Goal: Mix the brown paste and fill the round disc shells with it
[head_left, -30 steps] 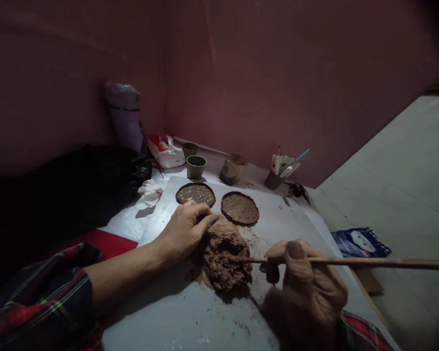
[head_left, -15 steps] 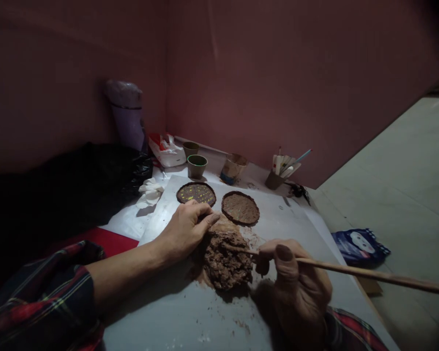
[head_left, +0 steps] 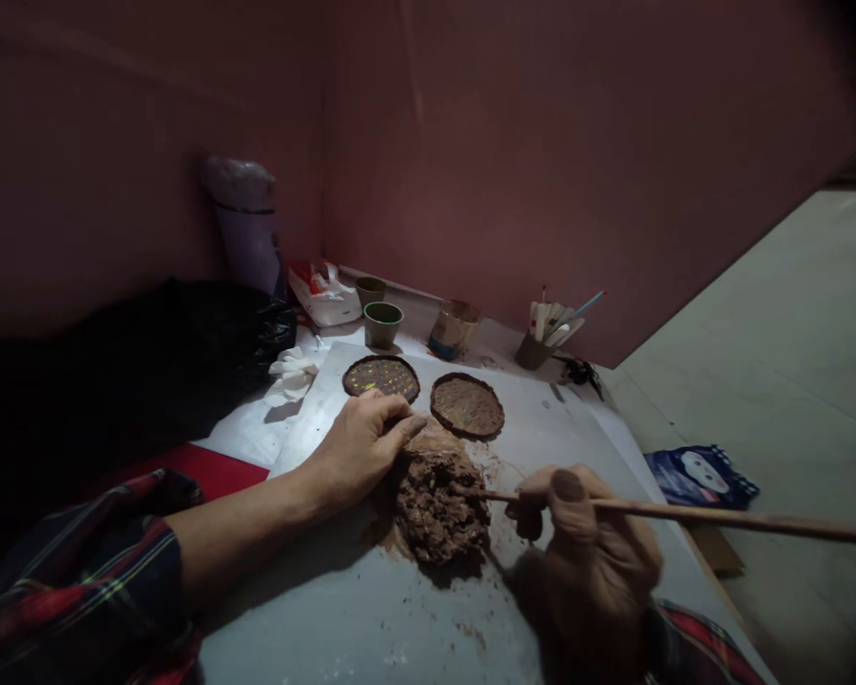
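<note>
A lumpy brown mass (head_left: 442,509) rests on the pale sheet in front of me. My right hand (head_left: 585,533) is closed around a long wooden stick (head_left: 699,514), whose left tip reaches the right side of the mass. My left hand (head_left: 371,438) lies at the mass's upper left edge, thumb and fingers pressed together; what they hold, if anything, is hidden. Behind the mass are two round brown rimmed pieces, one with yellow marks (head_left: 380,378) and one plain brown (head_left: 467,405).
At the back stand a green-rimmed cup (head_left: 383,326), a stained cup (head_left: 454,330) and a pot of sticks and brushes (head_left: 536,350). White gloves (head_left: 292,373) and a black bag (head_left: 149,362) are at left. A blue packet (head_left: 700,476) lies at right.
My right hand has moved slightly right and up with the stick, drawing its tip back from the middle of the mass to the right side. My left hand is nearly still.
</note>
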A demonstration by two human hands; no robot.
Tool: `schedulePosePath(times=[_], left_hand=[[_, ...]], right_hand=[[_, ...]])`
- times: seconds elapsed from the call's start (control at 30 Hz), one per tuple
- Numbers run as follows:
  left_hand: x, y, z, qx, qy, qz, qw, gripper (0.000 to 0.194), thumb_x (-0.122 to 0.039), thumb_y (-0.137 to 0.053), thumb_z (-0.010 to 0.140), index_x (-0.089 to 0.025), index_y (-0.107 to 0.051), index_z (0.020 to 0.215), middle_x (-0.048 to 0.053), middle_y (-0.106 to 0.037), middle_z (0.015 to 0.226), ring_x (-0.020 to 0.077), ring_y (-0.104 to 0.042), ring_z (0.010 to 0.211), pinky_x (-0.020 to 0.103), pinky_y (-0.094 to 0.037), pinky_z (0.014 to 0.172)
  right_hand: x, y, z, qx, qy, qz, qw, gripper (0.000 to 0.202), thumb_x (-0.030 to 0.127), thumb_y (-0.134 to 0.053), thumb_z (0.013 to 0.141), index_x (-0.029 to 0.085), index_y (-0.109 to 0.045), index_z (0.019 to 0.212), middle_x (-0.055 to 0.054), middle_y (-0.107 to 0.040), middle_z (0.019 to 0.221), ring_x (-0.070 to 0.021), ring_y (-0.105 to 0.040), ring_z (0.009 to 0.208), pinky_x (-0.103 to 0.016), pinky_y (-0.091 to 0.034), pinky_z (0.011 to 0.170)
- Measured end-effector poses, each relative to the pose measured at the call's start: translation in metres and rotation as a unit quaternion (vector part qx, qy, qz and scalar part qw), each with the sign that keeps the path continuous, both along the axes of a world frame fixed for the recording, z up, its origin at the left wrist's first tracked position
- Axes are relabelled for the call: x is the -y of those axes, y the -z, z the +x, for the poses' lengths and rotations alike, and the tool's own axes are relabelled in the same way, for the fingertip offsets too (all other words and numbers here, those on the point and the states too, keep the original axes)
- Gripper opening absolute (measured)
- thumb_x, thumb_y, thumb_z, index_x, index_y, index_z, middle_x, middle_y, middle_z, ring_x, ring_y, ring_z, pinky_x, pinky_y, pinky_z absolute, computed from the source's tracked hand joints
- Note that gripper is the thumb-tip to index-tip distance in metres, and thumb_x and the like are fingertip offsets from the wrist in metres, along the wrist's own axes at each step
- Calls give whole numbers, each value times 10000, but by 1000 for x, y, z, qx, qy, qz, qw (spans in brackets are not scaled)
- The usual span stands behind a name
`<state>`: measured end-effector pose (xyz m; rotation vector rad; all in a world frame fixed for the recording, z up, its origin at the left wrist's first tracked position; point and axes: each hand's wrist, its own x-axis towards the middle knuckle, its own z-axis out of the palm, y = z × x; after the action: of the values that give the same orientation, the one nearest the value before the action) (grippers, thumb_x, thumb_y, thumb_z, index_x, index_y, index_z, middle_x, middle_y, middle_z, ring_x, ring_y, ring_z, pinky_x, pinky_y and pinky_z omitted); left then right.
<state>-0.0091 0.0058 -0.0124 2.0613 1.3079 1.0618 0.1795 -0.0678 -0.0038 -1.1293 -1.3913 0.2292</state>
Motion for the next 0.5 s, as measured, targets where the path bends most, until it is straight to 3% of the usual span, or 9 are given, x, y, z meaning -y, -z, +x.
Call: schedulePosePath(times=[0.07, 0.17, 0.4, 0.5], left_hand=[[0, 0, 0, 1, -2, 1, 1000, 253, -268, -521, 850, -179, -588, 623, 14, -585, 653, 163, -501, 715, 295, -368, 670], [0, -1, 0, -1, -3, 2, 1000, 250, -270, -528, 846, -182, -589, 620, 13, -585, 660, 164, -502, 711, 292, -364, 655], [-1, 2, 0, -19, -5, 27, 999, 250, -284, -524, 853, -175, -594, 639, 17, -598, 678, 164, -504, 720, 298, -372, 689], [-3, 2, 0, -28, -15, 35, 999, 250, -295, -518, 853, -172, -593, 648, 16, -596, 673, 158, -505, 705, 292, -371, 679]], right_hand=[[1, 4, 3, 32, -39, -37, 998, 345, 273, -457, 926, 174, -579, 619, 19, -526, 540, -102, -507, 489, -238, -381, 476], [4, 7, 4, -22, -77, -30, 996, 331, 265, -441, 935, 170, -592, 655, 4, -568, 602, -103, -517, 496, -251, -398, 483], [-3, -8, 3, -250, -40, 58, 966, 319, 317, -524, 870, 162, -588, 599, 16, -545, 503, -108, -503, 391, -215, -333, 310], [-4, -10, 6, -253, -82, -20, 964, 368, 378, -525, 867, 158, -560, 573, 22, -516, 445, -84, -428, 319, -196, -297, 276]])
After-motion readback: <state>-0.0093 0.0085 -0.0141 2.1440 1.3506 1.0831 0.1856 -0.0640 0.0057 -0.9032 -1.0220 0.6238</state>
